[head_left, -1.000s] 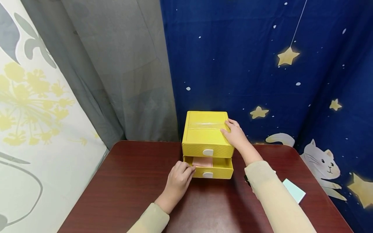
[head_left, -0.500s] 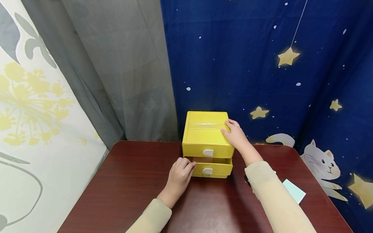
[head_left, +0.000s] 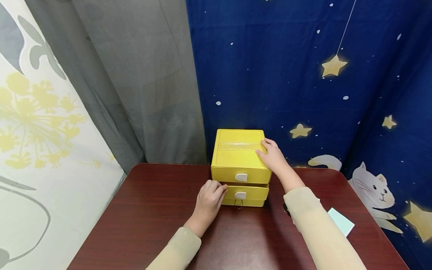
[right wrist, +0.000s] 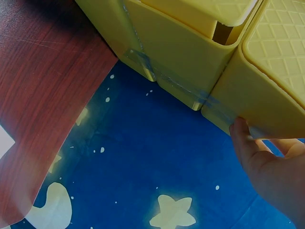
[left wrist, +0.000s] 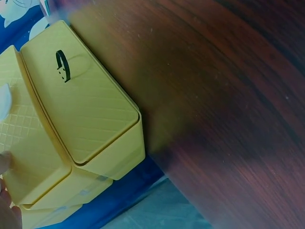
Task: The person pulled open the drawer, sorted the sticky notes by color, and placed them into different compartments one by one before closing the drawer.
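Note:
In the head view, a yellow drawer unit stands at the table's back edge, clear tape across its top. Its middle drawer, with a white tab, stands slightly out, leaving a narrow gap below the top drawer. My left hand pinches the middle drawer's left front corner; in the left wrist view its fingertips show at the left edge. My right hand rests on the unit's top right edge, thumb and fingers extended. Below, the bottom drawer carries a thin black loop and sits in.
A pale mint paper or card lies to the right on the dark red-brown table, partly behind the right sleeve. A blue starry curtain and a grey curtain hang behind the table.
The middle drawer has slid back into the unit, with my left hand moving along. The pink paper inside is now hidden, and the bottom drawer's black loop has come into sight. My right hand stays put.

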`<action>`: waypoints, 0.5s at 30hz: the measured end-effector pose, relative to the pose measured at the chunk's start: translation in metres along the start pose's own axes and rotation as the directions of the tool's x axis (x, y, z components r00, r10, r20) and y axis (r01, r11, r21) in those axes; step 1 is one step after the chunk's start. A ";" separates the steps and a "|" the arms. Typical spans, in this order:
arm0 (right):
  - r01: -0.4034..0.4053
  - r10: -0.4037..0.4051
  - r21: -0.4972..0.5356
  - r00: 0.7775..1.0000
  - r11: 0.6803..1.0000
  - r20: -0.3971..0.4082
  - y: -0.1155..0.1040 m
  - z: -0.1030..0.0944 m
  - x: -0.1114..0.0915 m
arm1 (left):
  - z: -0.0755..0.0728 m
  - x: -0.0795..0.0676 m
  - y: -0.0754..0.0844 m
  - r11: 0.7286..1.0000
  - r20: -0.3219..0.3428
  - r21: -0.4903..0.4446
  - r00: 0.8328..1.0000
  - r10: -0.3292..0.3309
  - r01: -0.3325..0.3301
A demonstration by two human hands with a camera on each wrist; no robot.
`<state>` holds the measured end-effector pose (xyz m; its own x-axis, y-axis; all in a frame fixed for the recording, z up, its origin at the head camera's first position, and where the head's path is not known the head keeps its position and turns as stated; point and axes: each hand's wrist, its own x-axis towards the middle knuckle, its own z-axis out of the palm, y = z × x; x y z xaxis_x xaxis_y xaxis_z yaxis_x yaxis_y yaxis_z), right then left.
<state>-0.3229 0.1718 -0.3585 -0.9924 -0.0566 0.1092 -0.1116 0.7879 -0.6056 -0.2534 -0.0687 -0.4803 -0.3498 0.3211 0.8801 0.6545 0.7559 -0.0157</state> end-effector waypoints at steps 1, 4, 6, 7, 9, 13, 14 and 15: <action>0.000 0.000 -0.001 1.000 1.000 0.001 0.000 0.000 0.000 | 0.000 0.000 0.000 1.000 0.001 0.003 1.000 0.000 0.000; 0.002 -0.002 -0.003 1.000 1.000 0.003 0.000 0.000 0.001 | 0.002 0.001 -0.001 1.000 -0.006 0.012 1.000 0.003 -0.003; 0.002 -0.002 -0.005 1.000 1.000 0.003 0.000 0.000 0.001 | 0.003 0.002 -0.002 1.000 -0.013 0.010 1.000 0.010 -0.010; 0.002 -0.002 -0.006 1.000 1.000 0.003 0.000 0.001 0.001 | 0.004 0.002 -0.003 1.000 -0.017 0.010 1.000 0.015 -0.015; 0.002 -0.002 -0.006 1.000 1.000 -0.001 0.000 0.000 0.001 | 0.006 0.002 -0.004 1.000 -0.024 0.013 0.999 0.024 -0.023; 0.004 -0.004 -0.006 1.000 1.000 -0.003 0.001 0.000 0.001 | 0.007 0.003 -0.006 0.998 -0.027 0.037 0.999 0.042 -0.041; 0.005 -0.005 -0.006 1.000 1.000 -0.003 0.001 0.000 0.001 | 0.008 0.003 -0.006 0.998 -0.026 0.046 0.999 0.045 -0.044; 0.006 -0.006 -0.008 1.000 1.000 -0.001 0.002 0.001 0.001 | 0.008 0.003 -0.007 0.997 -0.024 0.053 0.999 0.048 -0.047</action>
<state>-0.3244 0.1728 -0.3598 -0.9916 -0.0606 0.1141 -0.1173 0.7921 -0.5990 -0.2645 -0.0683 -0.4815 -0.3016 0.3431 0.8896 0.6334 0.7695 -0.0820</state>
